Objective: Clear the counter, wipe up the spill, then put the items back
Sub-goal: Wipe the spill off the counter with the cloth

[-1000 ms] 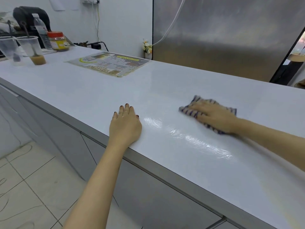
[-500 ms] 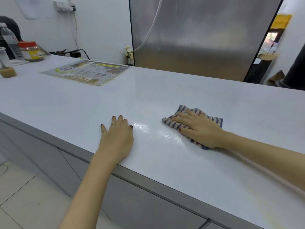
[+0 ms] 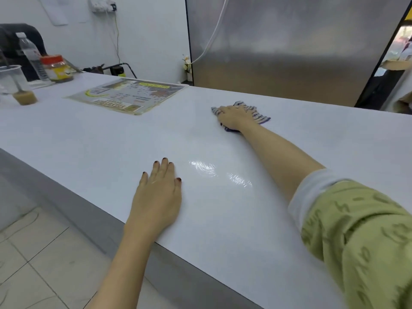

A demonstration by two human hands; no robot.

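My right hand [image 3: 233, 117] presses flat on a blue-and-white striped cloth [image 3: 258, 115] far out on the white counter [image 3: 89, 139], arm stretched forward. My left hand [image 3: 159, 191] rests flat with straight fingers near the counter's front edge. A wet, shiny smear [image 3: 214, 171] lies on the counter just right of my left hand. At the far left stand a plastic cup [image 3: 16, 85] with a little brown drink and a straw, a water bottle [image 3: 30, 55] and a jar [image 3: 56, 68] with an orange lid.
A laminated menu sheet [image 3: 127, 95] lies flat at the back left of the counter. A steel fridge door [image 3: 278, 45] stands behind the counter, with a small flower vase [image 3: 187, 65] beside it. Tiled floor [image 3: 33, 253] lies below the counter's front edge.
My right hand has pushed the cloth away from me, toward the back of the counter. My left hand has stayed flat in place. The view has shifted left, showing the cup again.
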